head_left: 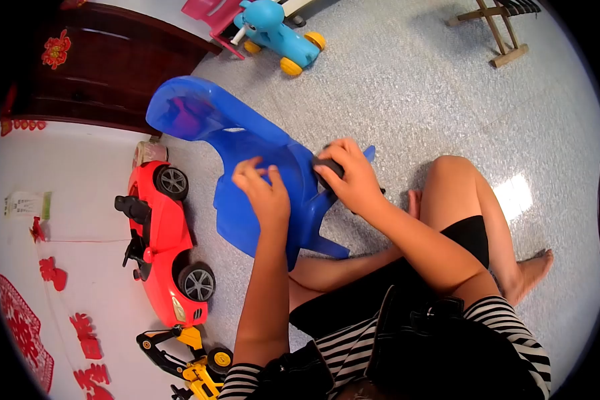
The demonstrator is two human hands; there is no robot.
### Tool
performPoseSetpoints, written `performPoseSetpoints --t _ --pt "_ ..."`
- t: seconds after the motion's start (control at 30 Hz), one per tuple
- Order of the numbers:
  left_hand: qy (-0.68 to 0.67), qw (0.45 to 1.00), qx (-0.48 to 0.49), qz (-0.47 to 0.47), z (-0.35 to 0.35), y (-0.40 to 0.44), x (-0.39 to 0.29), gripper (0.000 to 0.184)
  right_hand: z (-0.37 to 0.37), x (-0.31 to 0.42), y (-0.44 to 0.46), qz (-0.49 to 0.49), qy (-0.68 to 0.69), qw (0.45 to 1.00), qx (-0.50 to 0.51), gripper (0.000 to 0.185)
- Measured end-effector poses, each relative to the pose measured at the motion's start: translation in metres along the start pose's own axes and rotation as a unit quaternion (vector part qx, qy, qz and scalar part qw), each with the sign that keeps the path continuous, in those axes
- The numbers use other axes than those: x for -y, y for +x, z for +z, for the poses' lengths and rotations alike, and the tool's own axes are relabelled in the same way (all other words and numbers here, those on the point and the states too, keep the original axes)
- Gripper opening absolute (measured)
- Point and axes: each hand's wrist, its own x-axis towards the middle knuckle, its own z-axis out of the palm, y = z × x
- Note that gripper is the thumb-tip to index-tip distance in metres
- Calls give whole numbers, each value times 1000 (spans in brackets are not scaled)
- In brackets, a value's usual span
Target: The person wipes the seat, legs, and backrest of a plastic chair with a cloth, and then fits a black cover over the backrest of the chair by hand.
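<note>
A blue plastic child's seat (243, 150) with a tall curved back lies in front of my crossed legs. Its short legs point toward me and to the right. My left hand (263, 193) hovers over the seat, its fingers apart and slightly bent, with nothing visible in them. At the seat's right edge, my right hand (355, 177) is closed around a small black piece (329, 173), which looks rounded. The fingers cover part of it, and I cannot tell whether it is attached to the seat.
A red toy car (163, 260) and a yellow toy excavator (200, 373) stand along the left wall. Beyond the seat are a blue ride-on toy (277, 37) with yellow wheels and a pink chair (213, 17). A wooden folding stand (497, 30) is at the upper right.
</note>
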Motion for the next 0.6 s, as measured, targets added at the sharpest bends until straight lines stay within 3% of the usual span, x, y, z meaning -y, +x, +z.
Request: performPoseSetpoints --t 0.03,0.1,0.23,0.4,0.47,0.6 --pt "1 1000 2 -5 0 -3 2 29 5 5 8 4 0 1000 3 20" --pt "31 991 129 -18 -1 -4 7 25 16 11 20 -34 2 998 -55 18" --pt "99 989 97 55 9 -4 3 24 28 -3 4 -39 -54 997 -42 17" --pt "107 987 108 47 10 -1 0 24 27 -16 -8 44 -8 999 4 17" --pt "112 986 111 45 8 -5 0 24 33 2 15 -27 -12 996 -83 16" --pt "112 987 106 51 9 -3 2 24 31 14 36 -45 21 995 -83 16"
